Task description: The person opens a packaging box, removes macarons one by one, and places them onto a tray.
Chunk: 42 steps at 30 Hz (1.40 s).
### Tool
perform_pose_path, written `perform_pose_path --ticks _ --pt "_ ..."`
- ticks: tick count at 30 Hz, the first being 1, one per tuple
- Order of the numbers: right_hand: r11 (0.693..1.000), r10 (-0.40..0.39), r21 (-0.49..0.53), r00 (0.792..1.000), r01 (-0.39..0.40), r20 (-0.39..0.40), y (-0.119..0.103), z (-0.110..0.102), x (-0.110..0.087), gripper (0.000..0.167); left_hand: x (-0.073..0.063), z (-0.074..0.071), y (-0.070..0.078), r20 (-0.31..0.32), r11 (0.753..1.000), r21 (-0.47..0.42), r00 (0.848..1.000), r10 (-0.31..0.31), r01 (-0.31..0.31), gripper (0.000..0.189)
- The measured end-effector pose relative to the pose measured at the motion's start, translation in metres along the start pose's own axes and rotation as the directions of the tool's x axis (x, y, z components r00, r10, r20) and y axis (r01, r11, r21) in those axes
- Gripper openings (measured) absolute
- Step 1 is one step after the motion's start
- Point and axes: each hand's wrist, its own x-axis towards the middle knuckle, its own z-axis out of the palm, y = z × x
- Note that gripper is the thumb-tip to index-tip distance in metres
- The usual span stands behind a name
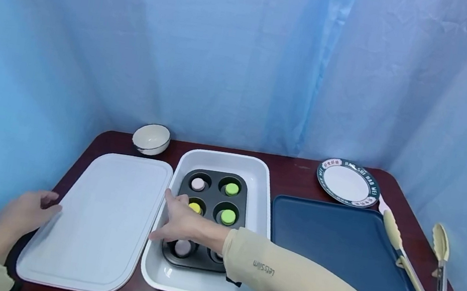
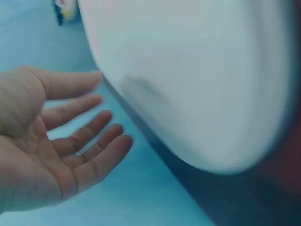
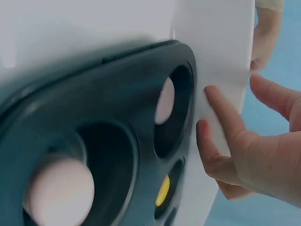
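My left hand (image 1: pixel 26 212) is beside the left edge of a flat white lid-like board (image 1: pixel 100 216) with rounded corners. In the left wrist view its fingers are loosely bent and apart, and the thumb tip is at the board's edge (image 2: pixel 155 108); contact is unclear. My right hand (image 1: pixel 181 221), thumb and fingers spread, hovers over the left side of a white rectangular pan (image 1: pixel 258 204). Inside the pan lies a dark muffin tin (image 1: pixel 212 200). Its cups hold small round pieces: pink (image 1: pixel 198 184), green (image 1: pixel 232 189) and yellow (image 1: pixel 195 207). My right forearm hides part of the tin.
A white bowl (image 1: pixel 151 139) stands at the back left. Right of the pan lies a dark blue tray (image 1: pixel 331 245), with a green-rimmed plate (image 1: pixel 347 182) behind it. Cream-tipped tongs (image 1: pixel 417 278) lie spread over the tray's right edge. Blue curtains (image 1: pixel 227 64) surround the table.
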Motion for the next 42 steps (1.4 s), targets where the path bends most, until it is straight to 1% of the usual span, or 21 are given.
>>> perform_pose_path --ticks 2,4,7,9,12,13,16,17,19,20,23,26,27,29,31,32,34,36,38,39,42 --pt "0.993 -0.074 -0.089 0.997 0.074 -0.004 0.003 -0.012 -0.004 0.111 0.000 -0.002 0.017 -0.062 0.995 -0.039 0.995 0.084 -0.087 0.051" --pt "0.974 -0.161 -0.161 0.987 0.156 -0.018 0.007 -0.029 -0.012 0.110 -0.002 -0.004 0.036 -0.103 0.980 -0.102 0.982 0.159 -0.170 0.052" --pt "0.928 -0.283 -0.267 0.957 0.259 -0.057 0.014 -0.060 -0.029 0.106 -0.005 -0.008 0.067 -0.102 0.949 -0.210 0.970 0.220 -0.237 0.058" --pt "0.895 -0.347 -0.331 0.933 0.299 -0.096 0.020 -0.083 -0.044 0.103 -0.005 -0.011 0.086 -0.067 0.923 -0.294 0.968 0.240 -0.249 0.062" --pt "0.850 -0.414 -0.426 0.893 0.308 -0.179 0.034 -0.119 -0.071 0.104 -0.004 -0.010 0.110 -0.015 0.878 -0.410 0.964 0.266 -0.249 0.064" --pt "0.835 -0.433 -0.460 0.877 0.302 -0.210 0.040 -0.130 -0.080 0.105 -0.003 -0.008 0.117 0.004 0.854 -0.459 0.960 0.279 -0.246 0.064" --pt "0.805 -0.458 -0.540 0.834 0.243 -0.308 0.062 -0.162 -0.106 0.110 0.001 0.000 0.133 0.054 0.773 -0.588 0.942 0.333 -0.239 0.062" --pt "0.805 -0.457 -0.550 0.823 0.221 -0.337 0.070 -0.172 -0.115 0.112 0.003 0.004 0.138 0.068 0.746 -0.624 0.935 0.349 -0.233 0.060" --pt "0.808 -0.445 -0.561 0.809 0.177 -0.385 0.089 -0.189 -0.131 0.112 0.006 0.011 0.147 0.104 0.702 -0.680 0.920 0.378 -0.211 0.060" --pt "0.814 -0.430 -0.563 0.803 0.146 -0.413 0.098 -0.197 -0.140 0.112 0.008 0.014 0.151 0.118 0.690 -0.695 0.915 0.387 -0.202 0.061" --pt "0.826 -0.385 -0.561 0.783 0.056 -0.488 0.126 -0.216 -0.165 0.112 0.012 0.024 0.165 0.158 0.674 -0.718 0.903 0.399 -0.172 0.063" --pt "0.825 -0.343 -0.563 0.751 -0.046 -0.565 0.158 -0.233 -0.192 0.116 0.016 0.032 0.175 0.193 0.654 -0.742 0.888 0.417 -0.146 0.066" --pt "0.827 -0.335 -0.558 0.740 -0.066 -0.583 0.170 -0.238 -0.201 0.118 0.016 0.035 0.178 0.203 0.645 -0.752 0.882 0.425 -0.138 0.066" --pt "0.838 -0.291 -0.533 0.730 -0.118 -0.618 0.192 -0.247 -0.219 0.120 0.017 0.040 0.182 0.224 0.633 -0.765 0.874 0.432 -0.117 0.066" --pt "0.845 -0.247 -0.509 0.725 -0.164 -0.643 0.214 -0.253 -0.237 0.122 0.017 0.046 0.184 0.243 0.632 -0.769 0.871 0.427 -0.095 0.067" --pt "0.844 -0.234 -0.504 0.720 -0.183 -0.653 0.225 -0.256 -0.246 0.123 0.017 0.049 0.185 0.252 0.634 -0.769 0.871 0.423 -0.085 0.068" --pt "0.835 -0.187 -0.491 0.711 -0.248 -0.678 0.244 -0.258 -0.261 0.125 0.016 0.053 0.186 0.267 0.641 -0.765 0.877 0.400 -0.059 0.069" --pt "0.814 -0.167 -0.495 0.695 -0.303 -0.700 0.262 -0.259 -0.273 0.128 0.015 0.057 0.185 0.277 0.644 -0.765 0.883 0.378 -0.036 0.071" --pt "0.791 -0.143 -0.494 0.675 -0.362 -0.723 0.276 -0.258 -0.281 0.131 0.015 0.059 0.184 0.284 0.648 -0.761 0.890 0.357 -0.017 0.072" --pt "0.782 -0.126 -0.489 0.670 -0.387 -0.731 0.282 -0.257 -0.284 0.132 0.014 0.059 0.182 0.287 0.653 -0.757 0.895 0.342 -0.008 0.072" --pt "0.759 -0.100 -0.489 0.666 -0.429 -0.739 0.297 -0.253 -0.290 0.134 0.014 0.058 0.177 0.292 0.668 -0.745 0.902 0.319 0.005 0.071"
